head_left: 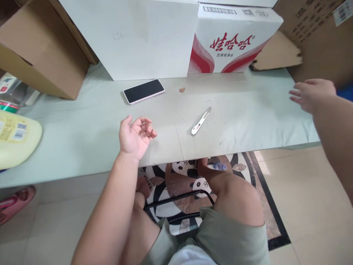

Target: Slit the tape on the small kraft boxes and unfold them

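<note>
My left hand [136,137] rests palm up near the table's front edge, its fingers loosely curled apart and nothing in them. Behind it lies a phone [143,91] with a dark screen. A white utility knife [201,120] lies at the middle of the table, to the right of that hand, with its tip pointing away from me. Out at the far right, my right hand [313,95] is held over the table's end, fingers extended and holding nothing visible. Nearest to it are a brown cardboard box [317,40] and a cardboard flap [278,53].
White boxes, one with red print [228,44], line the back of the cloth-covered table [91,136]. At the left stand an open cardboard box [46,48] and a pale yellow bottle [19,140]. A small brown scrap [182,89] lies near the phone.
</note>
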`<action>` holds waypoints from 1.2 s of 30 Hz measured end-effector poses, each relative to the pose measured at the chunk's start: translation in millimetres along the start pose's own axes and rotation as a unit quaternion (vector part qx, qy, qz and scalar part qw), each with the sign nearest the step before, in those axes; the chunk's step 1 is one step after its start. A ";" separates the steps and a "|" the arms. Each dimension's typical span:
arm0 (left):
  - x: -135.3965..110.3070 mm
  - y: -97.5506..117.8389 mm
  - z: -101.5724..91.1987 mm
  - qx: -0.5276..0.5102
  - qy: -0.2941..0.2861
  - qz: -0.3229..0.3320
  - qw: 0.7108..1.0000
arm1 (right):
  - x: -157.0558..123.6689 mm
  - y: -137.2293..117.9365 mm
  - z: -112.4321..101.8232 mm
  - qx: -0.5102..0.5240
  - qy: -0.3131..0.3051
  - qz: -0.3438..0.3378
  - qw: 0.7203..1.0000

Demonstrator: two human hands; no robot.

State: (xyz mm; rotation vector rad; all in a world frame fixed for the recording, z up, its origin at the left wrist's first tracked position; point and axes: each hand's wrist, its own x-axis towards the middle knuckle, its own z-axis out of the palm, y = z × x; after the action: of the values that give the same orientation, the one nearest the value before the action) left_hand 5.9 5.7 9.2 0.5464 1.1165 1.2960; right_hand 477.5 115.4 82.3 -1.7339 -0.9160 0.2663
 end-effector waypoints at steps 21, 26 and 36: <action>-46.1 47.8 -41.7 -0.205 0.016 0.012 0.979 | -215.9 -157.3 208.5 -0.114 -0.468 -0.169 0.860; -51.3 58.1 -64.5 -0.221 0.017 0.037 0.974 | -316.5 -236.1 277.7 -0.042 -0.533 -0.273 0.800; -51.2 62.7 -82.9 -0.228 0.035 0.054 0.971 | -384.5 -297.0 343.6 -0.210 -0.464 -0.433 0.743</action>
State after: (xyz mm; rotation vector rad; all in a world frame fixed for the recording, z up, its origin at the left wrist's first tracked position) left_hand -90.6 -47.5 45.2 0.2207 0.8131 1.6182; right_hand -116.4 125.5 119.2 -1.2819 -2.5757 0.3043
